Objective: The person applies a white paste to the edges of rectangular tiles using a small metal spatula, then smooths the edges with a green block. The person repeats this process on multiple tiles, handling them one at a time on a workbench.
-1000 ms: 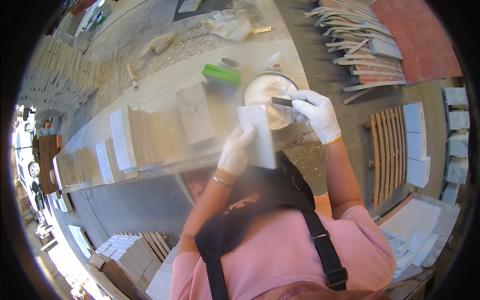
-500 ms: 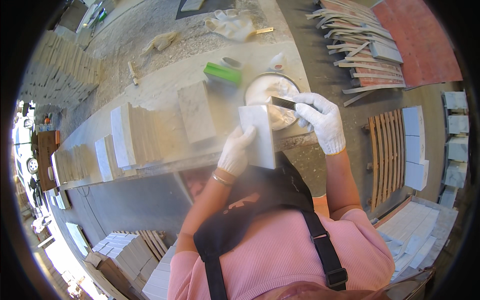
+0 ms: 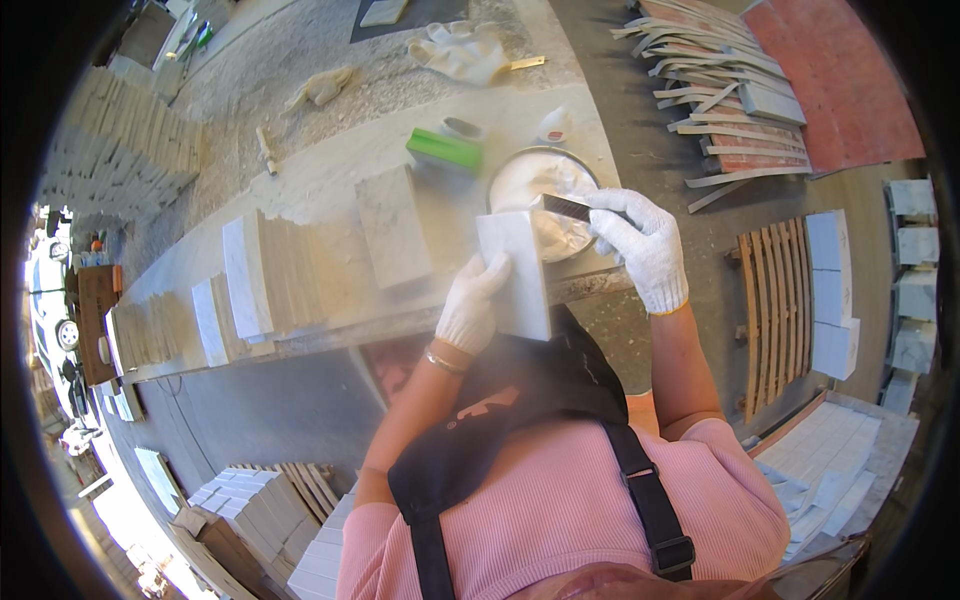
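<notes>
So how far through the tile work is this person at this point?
Done, it seems: rows of tiles stand on edge along the bench. In hand: the left hand holds one pale tile upright, while the right hand works a scraper at the bowl of white paste. Left: a flat tile lies on the bench and more stacks wait below.
</notes>
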The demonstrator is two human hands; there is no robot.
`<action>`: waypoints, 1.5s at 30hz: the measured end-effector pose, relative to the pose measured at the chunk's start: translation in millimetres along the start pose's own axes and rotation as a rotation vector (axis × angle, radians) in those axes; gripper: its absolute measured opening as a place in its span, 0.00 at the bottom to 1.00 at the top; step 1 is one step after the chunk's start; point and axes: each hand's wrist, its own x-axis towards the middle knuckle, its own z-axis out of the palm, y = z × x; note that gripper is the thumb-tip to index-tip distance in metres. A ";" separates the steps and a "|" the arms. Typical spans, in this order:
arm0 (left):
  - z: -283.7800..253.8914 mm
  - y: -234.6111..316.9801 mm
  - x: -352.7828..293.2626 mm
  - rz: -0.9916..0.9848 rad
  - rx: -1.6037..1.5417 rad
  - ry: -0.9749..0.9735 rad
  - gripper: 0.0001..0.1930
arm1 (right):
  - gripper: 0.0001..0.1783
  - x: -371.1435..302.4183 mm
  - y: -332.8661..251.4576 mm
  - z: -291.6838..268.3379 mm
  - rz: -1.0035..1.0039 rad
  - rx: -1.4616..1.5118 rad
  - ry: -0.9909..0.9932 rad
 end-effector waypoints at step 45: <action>8.0 -2.7 17.3 -0.374 -0.304 -0.230 0.24 | 0.11 -1.3 -20.7 -23.8 -0.192 -0.169 0.052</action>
